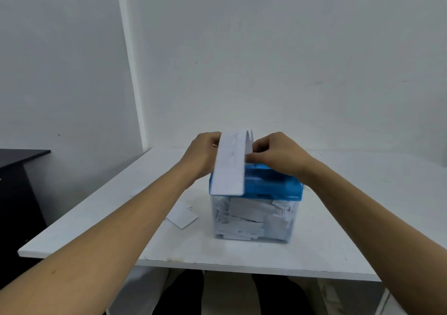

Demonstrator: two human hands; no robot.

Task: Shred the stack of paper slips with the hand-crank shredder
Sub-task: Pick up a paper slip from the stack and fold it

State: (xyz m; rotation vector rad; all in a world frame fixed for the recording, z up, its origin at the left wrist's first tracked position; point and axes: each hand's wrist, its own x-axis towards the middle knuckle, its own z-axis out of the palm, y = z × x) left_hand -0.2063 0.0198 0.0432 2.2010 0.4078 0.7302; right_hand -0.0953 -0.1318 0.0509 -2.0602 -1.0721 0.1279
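Together, left hand (204,156) and right hand (278,156), arms outstretched, pinch a long white paper slip (231,169) over the blue-lidded clear plastic shredder (273,186).

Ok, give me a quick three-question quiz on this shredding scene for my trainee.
1. True or false: the bin under the shredder is empty.
2. What holds the slips? A. left hand only B. right hand only C. both hands
3. Fill in: a loose slip lies on the table to the shredder's ____.
Key: 1 false, it holds shreds. 2 C, left hand and right hand. 3 left.
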